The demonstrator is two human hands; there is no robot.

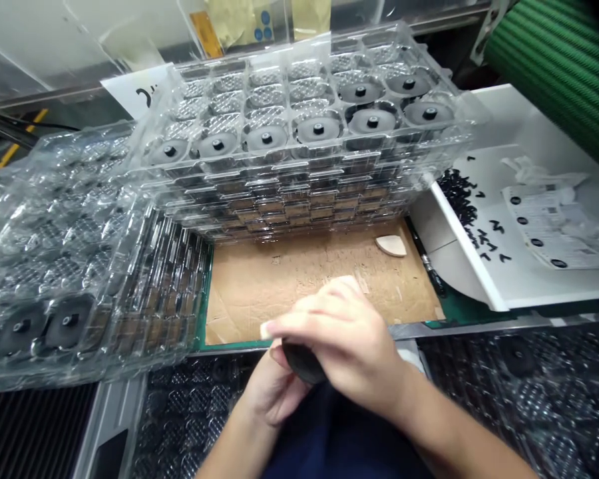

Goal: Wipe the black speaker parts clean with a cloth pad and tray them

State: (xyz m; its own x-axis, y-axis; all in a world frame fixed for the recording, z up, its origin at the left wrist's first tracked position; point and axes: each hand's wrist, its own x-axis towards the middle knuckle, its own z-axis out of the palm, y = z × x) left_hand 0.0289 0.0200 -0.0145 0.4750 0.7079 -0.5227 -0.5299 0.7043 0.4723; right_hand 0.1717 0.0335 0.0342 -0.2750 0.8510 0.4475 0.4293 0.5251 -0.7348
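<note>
Both of my hands meet at the near edge of the bench over a small round black part. My left hand cups it from below. My right hand lies over it, fingers closed on the part's top. Most of the part is hidden by my fingers. Just beyond my hands lies a brown cardboard sheet. Behind that stands a stack of clear plastic trays; its top tray holds several grey discs with black centres.
A second stack of clear trays sits at the left, with two black parts near its front. A white tray at the right holds small black screws and labels. A beige wedge lies on the cardboard. A green ribbed roll is at top right.
</note>
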